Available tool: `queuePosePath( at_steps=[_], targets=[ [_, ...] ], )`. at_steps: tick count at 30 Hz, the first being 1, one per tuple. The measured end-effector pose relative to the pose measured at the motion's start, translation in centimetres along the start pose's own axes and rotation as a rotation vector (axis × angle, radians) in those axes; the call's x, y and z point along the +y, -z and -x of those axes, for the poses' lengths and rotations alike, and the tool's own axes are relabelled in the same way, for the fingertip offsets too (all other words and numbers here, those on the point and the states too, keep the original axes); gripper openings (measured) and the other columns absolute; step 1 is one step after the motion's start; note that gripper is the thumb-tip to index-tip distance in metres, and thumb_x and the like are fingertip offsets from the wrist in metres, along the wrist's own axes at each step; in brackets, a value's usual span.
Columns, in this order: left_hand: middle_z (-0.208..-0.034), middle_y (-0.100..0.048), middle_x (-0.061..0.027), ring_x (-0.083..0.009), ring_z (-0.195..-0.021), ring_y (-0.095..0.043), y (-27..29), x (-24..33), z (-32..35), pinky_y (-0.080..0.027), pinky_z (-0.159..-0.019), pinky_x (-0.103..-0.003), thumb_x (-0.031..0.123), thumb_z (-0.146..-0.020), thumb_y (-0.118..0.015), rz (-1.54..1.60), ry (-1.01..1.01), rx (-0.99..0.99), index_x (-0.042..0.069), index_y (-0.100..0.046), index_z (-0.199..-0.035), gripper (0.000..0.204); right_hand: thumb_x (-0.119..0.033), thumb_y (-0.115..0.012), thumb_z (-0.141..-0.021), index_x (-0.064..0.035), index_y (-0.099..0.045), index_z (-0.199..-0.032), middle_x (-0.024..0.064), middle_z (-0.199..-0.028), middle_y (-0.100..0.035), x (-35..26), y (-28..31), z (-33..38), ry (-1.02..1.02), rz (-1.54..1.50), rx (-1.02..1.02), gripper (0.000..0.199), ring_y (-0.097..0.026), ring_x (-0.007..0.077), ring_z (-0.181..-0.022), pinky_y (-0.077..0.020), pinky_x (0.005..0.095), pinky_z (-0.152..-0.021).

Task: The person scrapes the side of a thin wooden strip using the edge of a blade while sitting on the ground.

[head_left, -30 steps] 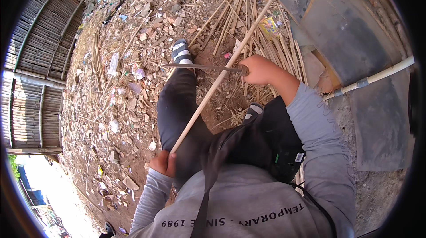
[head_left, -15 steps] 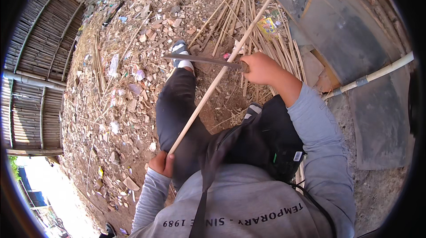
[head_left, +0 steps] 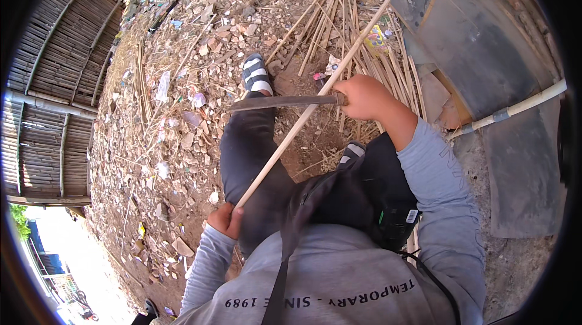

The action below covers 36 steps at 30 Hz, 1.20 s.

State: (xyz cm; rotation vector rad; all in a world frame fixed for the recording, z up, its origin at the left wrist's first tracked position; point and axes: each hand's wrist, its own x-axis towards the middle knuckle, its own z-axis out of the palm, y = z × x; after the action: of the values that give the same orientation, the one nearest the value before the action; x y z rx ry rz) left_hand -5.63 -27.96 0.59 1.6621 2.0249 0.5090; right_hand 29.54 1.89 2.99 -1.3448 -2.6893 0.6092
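the black-clothed left leg (head_left: pixel 247 143) lies under a long, pale wooden stick (head_left: pixel 293 130); a dark, flat-bladed metal knife (head_left: pixel 282 102) crosses it. the right hand (head_left: pixel 362 98) is fisted round the knife, presumably for control; the left hand (head_left: pixel 225 220) grips the stick's near end, likely steadying it.

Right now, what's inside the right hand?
The knife handle: a short piece shows next to the blade. The right hand covers the rest, so its far end can't be seen.
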Motion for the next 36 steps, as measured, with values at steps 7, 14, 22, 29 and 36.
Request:
queuePosePath(
  at_steps=[7,14,22,29,36],
  targets=[
    [-0.056,-0.051,-0.0207,-0.0403,-0.052,-0.054,0.5,0.2,0.1,-0.041,-0.050,-0.045,0.037,-0.093,-0.060,0.030,0.023,-0.034,0.003,-0.052,-0.071,0.042,-0.020,-0.074,-0.083,0.0007,-0.063,-0.102,0.0092,-0.086,-0.068,3.2,-0.9,-0.3,-0.040,-0.597,0.349,0.030,-0.062,0.0189,-0.070,-0.0514,0.0374,-0.066],
    [-0.063,-0.057,-0.0234,-0.0449,-0.059,-0.059,0.9,1.3,0.2,-0.045,-0.052,-0.050,0.033,-0.094,-0.058,-0.053,-0.033,-0.017,0.003,-0.054,-0.076,0.034,-0.021,-0.074,-0.086,-0.0059,-0.059,-0.093,-0.0001,-0.072,-0.056,2.4,0.4,0.0,-0.156,-1.039,0.170,0.022,-0.052,0.0084,-0.054,-0.0414,0.0265,-0.049],
    [-0.059,-0.056,-0.0221,-0.0447,-0.059,-0.059,0.6,1.3,0.3,-0.045,-0.053,-0.051,0.036,-0.092,-0.060,-0.096,0.037,-0.041,0.004,-0.053,-0.075,0.037,-0.018,-0.071,-0.087,-0.0068,-0.061,-0.094,0.0096,-0.111,-0.068,1.6,0.9,0.3,0.023,-1.181,0.200,0.017,-0.052,0.0071,-0.057,-0.0425,0.0245,-0.051],
    [-0.062,-0.059,-0.0193,-0.0349,-0.061,-0.063,1.9,-1.3,2.2,-0.047,-0.058,-0.044,0.048,-0.089,-0.063,0.002,0.265,-0.198,0.002,-0.060,-0.084,0.047,-0.018,-0.071,-0.087,-0.0069,-0.063,-0.102,0.0086,-0.125,-0.065,2.6,1.0,0.1,-0.023,-1.200,0.217,0.020,-0.052,0.0072,-0.059,-0.0440,0.0243,-0.053],
    [-0.061,-0.060,-0.0166,-0.0315,-0.058,-0.061,1.8,-0.6,3.7,-0.047,-0.057,-0.042,0.053,-0.089,-0.062,-0.061,0.320,-0.186,0.001,-0.062,-0.080,0.052,-0.022,-0.076,-0.083,-0.0076,-0.063,-0.104,0.0105,-0.095,-0.069,3.6,1.1,0.2,-0.058,-0.650,0.351,0.029,-0.063,0.0228,-0.067,-0.0483,0.0365,-0.060]
  ],
)
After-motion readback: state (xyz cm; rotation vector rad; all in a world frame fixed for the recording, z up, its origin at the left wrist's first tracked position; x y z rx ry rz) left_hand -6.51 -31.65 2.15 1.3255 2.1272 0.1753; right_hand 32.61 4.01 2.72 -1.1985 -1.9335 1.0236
